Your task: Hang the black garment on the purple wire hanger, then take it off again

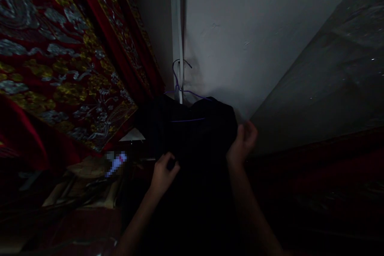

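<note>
A black garment (207,136) hangs on a thin purple wire hanger (177,88), whose hook is at a narrow pale strip on the wall. My left hand (163,172) is at the garment's front, thumb and fingers curled together in a pinch on the dark cloth. At the right shoulder edge is my right hand (243,144), its fingers bent and its thumb against the cloth. Darkness hides the garment's lower part and exactly how much fabric each hand grips.
Red cloth with gold and silver embroidery (75,56) hangs at the left. Below it lie brown, cardboard-like pieces (87,172) and a blurred-out pale item (116,164). A white wall (255,28) stands behind, with shiny, plastic-like sheeting (339,68) to the right.
</note>
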A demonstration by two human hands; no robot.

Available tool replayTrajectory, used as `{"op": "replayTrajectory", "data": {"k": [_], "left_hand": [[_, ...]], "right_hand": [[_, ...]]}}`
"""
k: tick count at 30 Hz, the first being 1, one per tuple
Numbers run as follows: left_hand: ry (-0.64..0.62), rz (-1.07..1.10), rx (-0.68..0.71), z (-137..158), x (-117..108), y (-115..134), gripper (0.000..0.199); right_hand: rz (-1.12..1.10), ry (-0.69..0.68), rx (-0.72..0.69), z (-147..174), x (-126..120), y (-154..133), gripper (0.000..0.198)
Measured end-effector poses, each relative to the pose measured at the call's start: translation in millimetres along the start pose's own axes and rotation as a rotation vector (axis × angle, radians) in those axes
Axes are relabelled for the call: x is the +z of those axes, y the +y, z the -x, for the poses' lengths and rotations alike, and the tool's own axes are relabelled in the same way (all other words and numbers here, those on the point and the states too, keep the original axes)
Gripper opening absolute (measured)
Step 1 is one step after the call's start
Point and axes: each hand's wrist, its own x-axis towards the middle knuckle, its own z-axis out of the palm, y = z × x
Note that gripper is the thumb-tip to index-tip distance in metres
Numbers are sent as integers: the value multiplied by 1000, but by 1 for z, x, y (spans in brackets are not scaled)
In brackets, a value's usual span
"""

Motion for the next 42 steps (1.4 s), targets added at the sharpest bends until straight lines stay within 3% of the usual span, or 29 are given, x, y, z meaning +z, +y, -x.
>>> {"op": "replayTrajectory", "data": {"k": [1,3,5,7,9,14,20,23,27,30,34,37,42], "left_hand": [[42,36,-4,5,5,-2,3],[106,121,-13,12,15,-3,9],[154,212,-25,16,23,-2,24],[190,282,-24,19,29,2,42],[225,325,-30,20,32,5,52],[233,389,-82,26,32,7,53],[244,365,-133,30,35,5,48],[233,373,-152,31,39,6,48],[241,378,-135,32,42,8,44],[250,373,-102,30,42,8,39],[248,351,-72,27,43,10,33],[233,322,-52,24,48,10,26],[138,260,-23,22,62,-2,17]], "right_hand": [[51,10,-20,18,-8,4,36],[134,-149,88,58,-22,10,29],[168,-569,285,95,-30,12,34],[200,-942,378,122,-31,14,33],[256,-1085,360,136,-27,15,29],[392,-1085,270,134,-19,17,27],[367,-1122,326,130,-24,18,22],[294,-1151,422,125,-26,18,24],[186,-1188,686,115,-24,14,30],[103,-1108,850,113,-24,11,30],[5,-959,935,116,-19,8,24],[-17,-890,901,105,1,-3,22],[-85,-826,681,57,69,-41,21]]}}
